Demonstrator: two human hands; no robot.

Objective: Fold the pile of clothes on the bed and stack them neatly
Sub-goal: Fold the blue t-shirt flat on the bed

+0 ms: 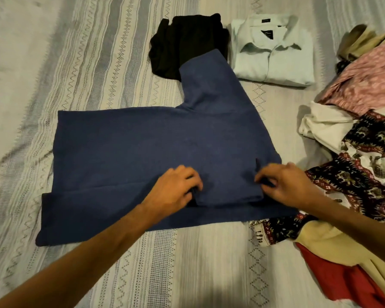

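A navy blue t-shirt (pixel 142 152) lies flat on the bed, back up, one sleeve pointing away toward the far side. Its near sleeve is folded in over the body. My left hand (pixel 176 185) pinches the left corner of that folded sleeve. My right hand (pixel 282 183) pinches its right corner near the shoulder. A folded black garment (pixel 182 41) and a folded pale shirt with a collar (pixel 273 54) lie side by side at the far side. The unfolded pile (pixel 360 152) of pink, white, patterned, cream and red clothes spreads along the right.
The bed is covered with a grey and white striped bedspread (pixel 98 63) with zigzag bands. Part of the patterned cloth (pixel 273 230) pokes out from under the blue shirt's right edge.
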